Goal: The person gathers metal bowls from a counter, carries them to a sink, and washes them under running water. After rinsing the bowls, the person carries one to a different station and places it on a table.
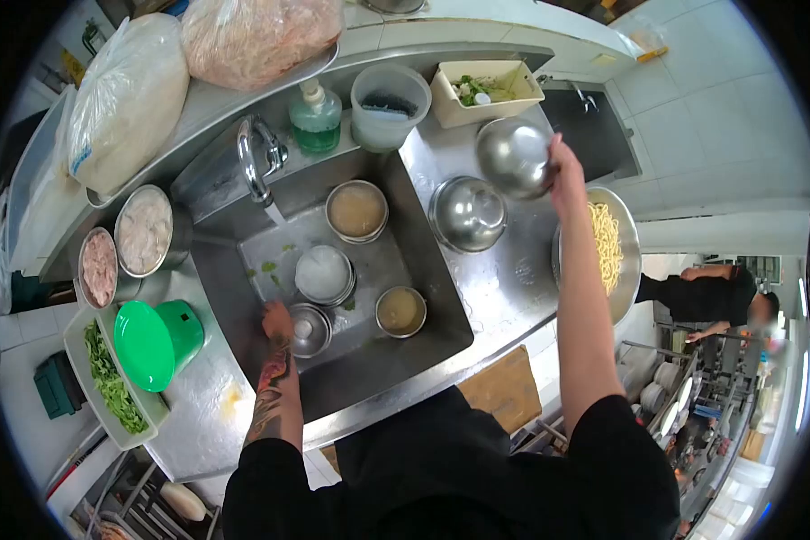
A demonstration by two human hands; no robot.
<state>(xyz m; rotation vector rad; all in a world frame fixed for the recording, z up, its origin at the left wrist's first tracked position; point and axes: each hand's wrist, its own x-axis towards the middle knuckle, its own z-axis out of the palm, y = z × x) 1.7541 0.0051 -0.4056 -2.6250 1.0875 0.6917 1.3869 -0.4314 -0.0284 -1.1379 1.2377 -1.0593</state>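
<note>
My right hand [563, 173] grips the rim of an upturned steel bowl [515, 155] over the counter right of the sink. Below it another steel bowl [468, 214] rests bottom-up on the counter. In the sink [387, 355], my left hand [277, 321] is closed at the left rim of a small steel bowl [310, 331]; its fingertips are partly hidden. Beside that bowl stands a stack of bowls [324, 274] with whitish content on top. Two more bowls hold cloudy liquid, one bowl [357, 211] near the back and one bowl [400, 311] at the right.
A faucet [254, 162] runs into the sink. Behind stand a soap bottle [316, 117], a plastic tub [389, 103] and a cream container [486, 90]. Noodles [605, 247] fill a bowl at right. Left are a green bucket [182, 328] and greens [112, 378]. A co-worker [702, 292] stands far right.
</note>
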